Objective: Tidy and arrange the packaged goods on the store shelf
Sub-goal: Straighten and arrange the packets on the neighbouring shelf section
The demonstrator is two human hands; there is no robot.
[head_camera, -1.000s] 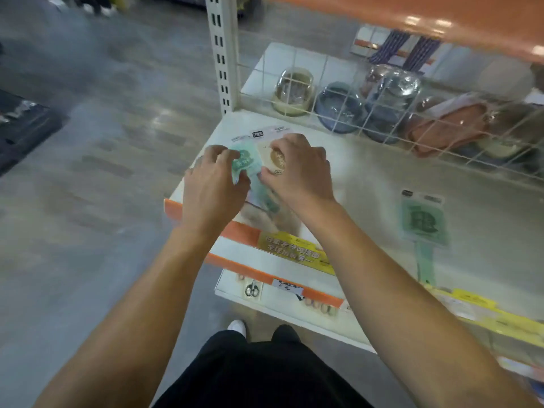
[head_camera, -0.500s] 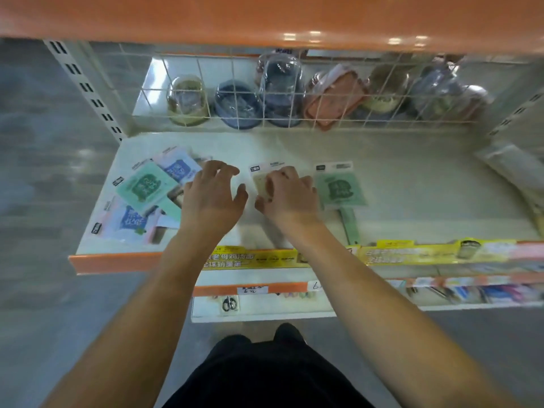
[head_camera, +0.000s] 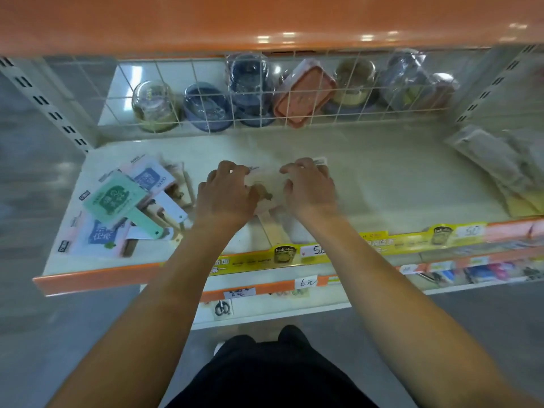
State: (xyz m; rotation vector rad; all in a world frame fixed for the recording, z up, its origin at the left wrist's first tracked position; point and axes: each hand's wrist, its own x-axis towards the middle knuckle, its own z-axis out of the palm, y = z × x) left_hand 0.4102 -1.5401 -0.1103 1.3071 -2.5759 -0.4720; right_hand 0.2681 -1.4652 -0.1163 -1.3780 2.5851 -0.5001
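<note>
At the left end of the cream shelf board with an orange front lip (head_camera: 97, 275), a loose heap of flat packaged paddle-shaped goods (head_camera: 129, 207) lies overlapped at mixed angles: a mint-green paddle pack (head_camera: 117, 201) sits on top, blue-and-white card packs (head_camera: 150, 178) lie beneath and beside it, and pale wooden handles protrude toward the front edge. Just right of the heap, the person's left hand (head_camera: 226, 195) rests with curled fingers on the left edge of a beige flat pack with a pale wooden handle (head_camera: 269, 213), which lies flat near the middle of the shelf, handle pointing toward the front lip. The right hand (head_camera: 309, 189) rests with curled fingers on the pack's right edge; whether either hand pinches or merely presses it cannot be told through the blur. Behind, a white wire grid divider (head_camera: 265, 95) separates wrapped jars and containers (head_camera: 303, 92). A yellow price strip (head_camera: 382, 242) runs along the front. At the far right lies a grey wrapped bundle (head_camera: 500, 169), well apart from both hands.
</note>
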